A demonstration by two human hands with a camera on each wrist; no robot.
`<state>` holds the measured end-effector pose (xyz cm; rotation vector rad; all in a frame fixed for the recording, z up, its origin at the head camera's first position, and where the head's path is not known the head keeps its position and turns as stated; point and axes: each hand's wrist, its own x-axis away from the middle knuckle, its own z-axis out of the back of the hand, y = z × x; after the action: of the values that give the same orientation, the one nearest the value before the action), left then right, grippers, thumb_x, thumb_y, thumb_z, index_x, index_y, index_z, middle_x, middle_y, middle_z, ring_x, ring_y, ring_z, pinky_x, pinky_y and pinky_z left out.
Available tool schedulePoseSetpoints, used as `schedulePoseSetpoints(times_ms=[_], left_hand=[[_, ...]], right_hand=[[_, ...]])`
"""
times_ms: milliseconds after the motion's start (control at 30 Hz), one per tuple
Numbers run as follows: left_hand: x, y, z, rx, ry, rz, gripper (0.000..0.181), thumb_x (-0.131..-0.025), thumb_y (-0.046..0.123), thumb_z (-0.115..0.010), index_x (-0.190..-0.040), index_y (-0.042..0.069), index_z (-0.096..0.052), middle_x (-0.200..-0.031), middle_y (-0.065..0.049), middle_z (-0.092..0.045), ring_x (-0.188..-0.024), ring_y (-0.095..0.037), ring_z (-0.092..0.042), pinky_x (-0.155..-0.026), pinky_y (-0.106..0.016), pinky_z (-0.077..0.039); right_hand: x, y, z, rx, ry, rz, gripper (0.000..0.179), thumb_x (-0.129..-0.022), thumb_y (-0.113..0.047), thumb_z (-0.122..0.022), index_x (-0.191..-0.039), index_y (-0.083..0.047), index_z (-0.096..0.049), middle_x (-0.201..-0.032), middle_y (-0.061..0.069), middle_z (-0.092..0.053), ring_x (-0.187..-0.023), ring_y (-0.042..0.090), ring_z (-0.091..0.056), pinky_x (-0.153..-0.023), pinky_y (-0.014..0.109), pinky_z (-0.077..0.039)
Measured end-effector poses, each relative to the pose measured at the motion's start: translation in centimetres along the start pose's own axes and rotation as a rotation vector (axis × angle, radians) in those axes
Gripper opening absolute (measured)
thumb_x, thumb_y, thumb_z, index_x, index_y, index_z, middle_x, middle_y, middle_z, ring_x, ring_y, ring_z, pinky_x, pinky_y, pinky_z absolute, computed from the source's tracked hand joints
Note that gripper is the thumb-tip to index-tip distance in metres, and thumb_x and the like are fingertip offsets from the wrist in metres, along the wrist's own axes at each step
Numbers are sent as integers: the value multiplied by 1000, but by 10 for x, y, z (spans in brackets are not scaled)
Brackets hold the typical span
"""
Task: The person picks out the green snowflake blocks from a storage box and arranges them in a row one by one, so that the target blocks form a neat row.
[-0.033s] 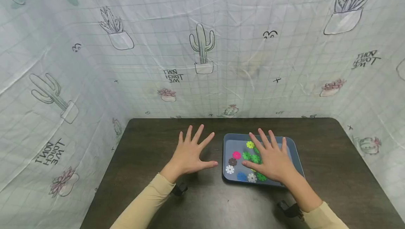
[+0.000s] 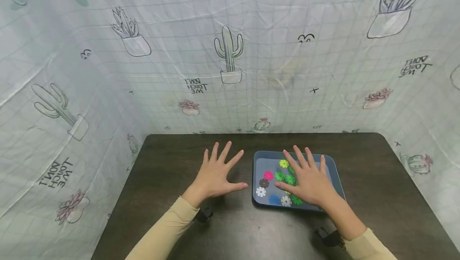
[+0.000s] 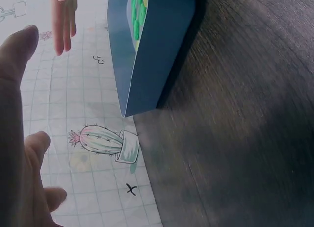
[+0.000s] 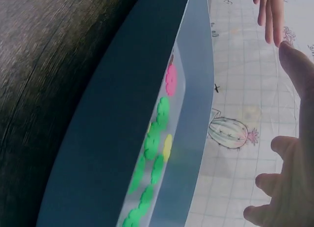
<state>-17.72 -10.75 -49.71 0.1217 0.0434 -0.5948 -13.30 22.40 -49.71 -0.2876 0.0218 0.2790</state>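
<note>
A blue-grey tray (image 2: 256, 176) lies on the dark table, right of the middle. In it are several flat, notched plastic discs: a pink disc (image 2: 268, 175), a brown disc (image 2: 264, 183), a blue disc (image 2: 274, 199), a yellow disc (image 2: 284, 163), white ones and several green ones (image 3: 136, 28). Over the tray hovers my right hand (image 2: 312, 182), fingers spread, holding nothing and hiding some discs. My left hand (image 2: 215, 176) is spread above the table, left of the tray, also holding nothing. In the right wrist view the pink disc (image 4: 170, 80) shows edge-on behind the tray wall (image 4: 113, 114).
The dark wooden table (image 2: 172, 164) has a patterned cloth (image 2: 266, 52) with cactus drawings hanging behind it and at both sides. Black straps sit on both wrists, one the left wrist strap (image 2: 204, 215), the other the right wrist strap (image 2: 328, 237).
</note>
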Motion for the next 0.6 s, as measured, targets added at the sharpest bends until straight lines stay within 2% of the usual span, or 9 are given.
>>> schedulePoseSetpoints(times_ms=[100,167,233,300,367,433,500,600], left_hand=[[0,3,0,27,2,-4,97,-88,87,-44,-167,38,-16,-173,-13,-10,-155,-45,-16,-118,-64,-22],[0,3,1,58,41,-10,92,-93,80,-48,-167,33,-21,-172,-14,-16,-155,-40,-22,-120,-57,-26],[1,4,1,72,113,-24,85,-97,71,-52,-165,27,-30,-169,-14,-25,-151,-35,-32,-117,-52,-33],[2,6,1,86,206,-45,76,-98,60,-60,-160,22,-41,-162,-13,-38,-142,-32,-46,-109,-50,-44],[3,9,1,104,280,-60,66,-98,50,-66,-154,19,-51,-153,-10,-50,-129,-30,-56,-99,-48,-51],[4,12,0,139,319,-69,59,-97,43,-69,-148,17,-57,-143,-7,-57,-117,-27,-62,-90,-45,-55],[6,16,-2,189,316,-56,54,-96,40,-69,-144,17,-60,-136,-4,-62,-109,-24,-65,-82,-42,-56],[8,22,-6,287,266,-4,53,-96,40,-69,-143,18,-61,-131,-2,-64,-90,-17,-67,-68,-36,-56]], right_hand=[[6,4,2,-27,22,-7,104,-88,-77,-61,-166,-18,-26,-169,22,-17,-153,51,-13,-110,80,-8],[8,10,5,-56,68,-5,99,-90,-70,-65,-164,-14,-30,-166,25,-23,-149,53,-23,-109,78,-18],[11,18,9,-93,105,-18,93,-92,-61,-70,-162,-11,-34,-162,27,-28,-143,55,-31,-103,77,-31],[16,31,13,-132,144,-54,87,-94,-51,-72,-160,-7,-37,-157,30,-34,-136,56,-38,-95,75,-39],[21,48,17,-165,155,-123,82,-96,-44,-73,-158,-5,-37,-151,33,-36,-128,57,-43,-86,74,-43],[28,67,19,-192,144,-206,80,-98,-41,-71,-158,-1,-36,-145,38,-37,-118,57,-48,-79,70,-44],[35,87,19,-215,103,-285,81,-100,-41,-67,-158,2,-32,-139,42,-36,-109,56,-53,-74,66,-46],[45,110,16,-274,6,-357,83,-103,-45,-61,-158,7,-26,-132,42,-42,-100,52,-59,-69,61,-47]])
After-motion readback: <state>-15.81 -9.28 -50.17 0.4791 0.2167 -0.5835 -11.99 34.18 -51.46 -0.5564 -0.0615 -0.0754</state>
